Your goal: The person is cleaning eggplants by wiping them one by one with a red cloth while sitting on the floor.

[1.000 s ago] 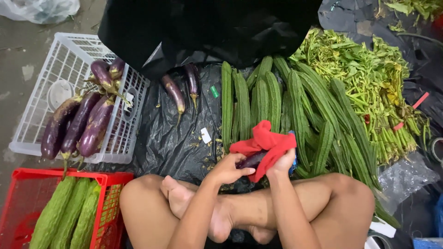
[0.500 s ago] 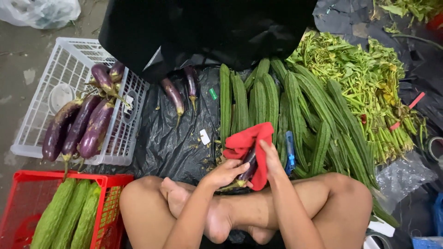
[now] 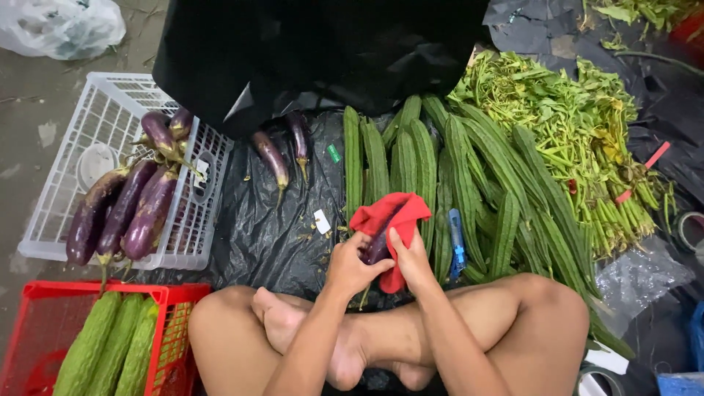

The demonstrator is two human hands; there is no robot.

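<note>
while the person sits cross-legged on the black sheet (image 3: 271,235), both hands meet just above the crossed legs. the left hand (image 3: 350,265) has its fingers clenched around the lower end of an eggplant (image 3: 378,246), and the right hand (image 3: 411,260) presses a red cloth (image 3: 389,220) against it, fingers grasping the cloth. the eggplant is mostly wrapped, only a dark purple strip showing between the hands, its stem pointing down toward the feet.

just beyond the hands lies a row of ridged gourds (image 3: 469,176), with a blue clip (image 3: 456,242) lying among them near the right hand. leafy greens (image 3: 579,125) are piled farther right. two loose eggplants (image 3: 282,150) rest on the sheet under a black bag (image 3: 315,51). to the left, a white crate (image 3: 81,161) carries several more eggplants, and a red crate (image 3: 44,323) at the near left holds bumpy green gourds (image 3: 110,348).
</note>
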